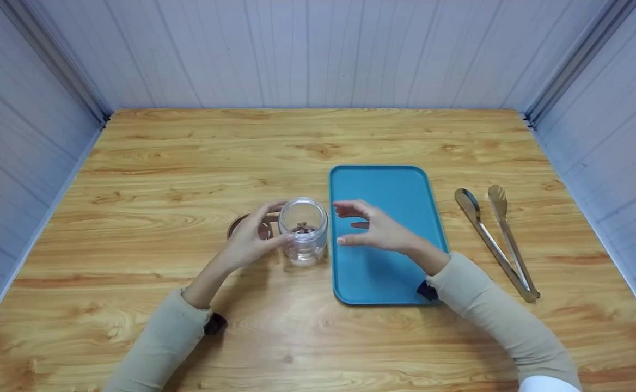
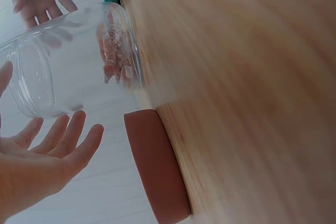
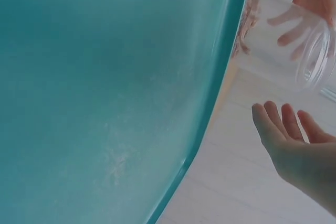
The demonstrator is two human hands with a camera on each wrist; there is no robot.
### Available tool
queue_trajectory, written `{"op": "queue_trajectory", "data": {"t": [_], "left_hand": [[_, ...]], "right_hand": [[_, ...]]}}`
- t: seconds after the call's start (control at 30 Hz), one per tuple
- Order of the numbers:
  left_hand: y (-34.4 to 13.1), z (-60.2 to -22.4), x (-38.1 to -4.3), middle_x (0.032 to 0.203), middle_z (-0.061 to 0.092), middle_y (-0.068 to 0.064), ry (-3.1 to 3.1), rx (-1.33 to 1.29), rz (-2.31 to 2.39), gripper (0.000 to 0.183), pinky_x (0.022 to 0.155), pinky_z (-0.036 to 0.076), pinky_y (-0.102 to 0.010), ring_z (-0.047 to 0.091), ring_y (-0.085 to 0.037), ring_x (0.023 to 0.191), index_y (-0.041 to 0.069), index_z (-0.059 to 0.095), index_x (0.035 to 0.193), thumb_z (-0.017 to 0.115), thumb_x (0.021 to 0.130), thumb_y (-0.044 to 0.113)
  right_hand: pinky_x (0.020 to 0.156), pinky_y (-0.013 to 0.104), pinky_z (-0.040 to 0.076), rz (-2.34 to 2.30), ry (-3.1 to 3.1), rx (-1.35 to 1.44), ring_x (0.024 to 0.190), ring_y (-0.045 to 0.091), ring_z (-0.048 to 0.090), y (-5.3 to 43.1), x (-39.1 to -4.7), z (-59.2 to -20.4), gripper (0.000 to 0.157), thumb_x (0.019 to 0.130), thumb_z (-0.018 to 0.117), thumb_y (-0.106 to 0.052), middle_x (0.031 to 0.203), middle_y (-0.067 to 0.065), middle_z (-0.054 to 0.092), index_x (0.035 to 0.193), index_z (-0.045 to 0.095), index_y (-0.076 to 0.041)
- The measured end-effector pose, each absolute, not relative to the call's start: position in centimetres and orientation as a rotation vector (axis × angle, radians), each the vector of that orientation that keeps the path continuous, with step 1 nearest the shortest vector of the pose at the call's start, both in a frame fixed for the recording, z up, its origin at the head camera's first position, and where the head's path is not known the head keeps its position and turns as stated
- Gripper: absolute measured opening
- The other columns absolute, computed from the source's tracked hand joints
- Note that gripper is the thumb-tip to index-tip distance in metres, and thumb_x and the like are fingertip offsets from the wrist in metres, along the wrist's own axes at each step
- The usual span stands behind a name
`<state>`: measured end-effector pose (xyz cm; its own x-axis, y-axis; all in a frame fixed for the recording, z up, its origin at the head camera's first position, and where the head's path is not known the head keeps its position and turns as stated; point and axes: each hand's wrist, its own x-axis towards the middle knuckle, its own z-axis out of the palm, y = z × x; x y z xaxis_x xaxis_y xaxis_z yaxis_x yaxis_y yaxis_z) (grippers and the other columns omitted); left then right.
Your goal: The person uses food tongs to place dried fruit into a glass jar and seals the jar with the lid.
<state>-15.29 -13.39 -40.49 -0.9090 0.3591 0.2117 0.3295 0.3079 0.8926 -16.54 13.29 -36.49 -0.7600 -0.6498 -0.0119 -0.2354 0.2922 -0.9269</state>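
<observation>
A clear jar (image 1: 304, 251), upright and without a lid on it, stands on the table just left of a blue tray (image 1: 380, 185). Several reddish-brown pieces (image 2: 114, 51) lie at its bottom. My left hand (image 1: 250, 239) is at the jar's left side, thumb toward the front and fingers behind, fingertips right by the glass. Partly hidden beneath that hand is a round brown lid (image 2: 157, 166), flat on the table. Over the tray, my right hand (image 1: 375, 226) has its fingers spread and loosely bent toward the jar, with a gap between and nothing held.
Metal tongs (image 1: 495, 245) with spread arms lie on the wooden table (image 1: 187, 158) to the right of the tray. Pale panel walls (image 1: 307, 54) stand at the back and both sides.
</observation>
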Motion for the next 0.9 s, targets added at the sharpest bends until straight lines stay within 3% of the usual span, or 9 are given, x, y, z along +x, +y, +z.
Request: {"op": "queue_trajectory", "data": {"t": [0.3, 0.6, 0.9], "left_hand": [[-12.8, -37.6, -13.8, 0.115, 0.05, -0.019, 2.513, 0.649, 1.706, 0.06, 0.065, 0.045, -0.03, 0.051, -0.035, 0.081, -0.004, 0.041, 0.126, 0.07, 0.074, 0.007], [-12.8, -37.4, -13.7, 0.115, 0.05, -0.02, 2.539, 0.63, 1.661, 0.061, 0.066, 0.044, -0.024, 0.051, -0.025, 0.081, -0.004, 0.04, 0.126, 0.07, 0.074, 0.007], [-12.7, -37.3, -13.7, 0.114, 0.051, -0.02, 2.533, 0.628, 1.658, 0.061, 0.067, 0.045, -0.031, 0.051, -0.024, 0.078, -0.005, 0.04, 0.126, 0.07, 0.074, 0.006]], "right_hand": [[0.095, 0.05, 0.028, -1.449, 2.036, -0.793, 0.119, 0.034, 0.031, 12.2, -17.9, -37.4, 0.069, 0.078, 0.066, -0.006, 0.128, 0.02, 0.035, 0.134, 0.025, 0.002], [0.096, 0.05, 0.026, -1.473, 1.962, -0.792, 0.117, 0.034, 0.031, 11.2, -18.4, -38.8, 0.073, 0.076, 0.066, -0.002, 0.129, 0.027, 0.029, 0.133, 0.021, 0.004], [0.098, 0.048, 0.025, -1.499, 1.92, -0.791, 0.117, 0.036, 0.031, 10.8, -18.5, -39.3, 0.074, 0.073, 0.063, 0.006, 0.128, 0.03, 0.027, 0.132, 0.019, 0.007]]}}
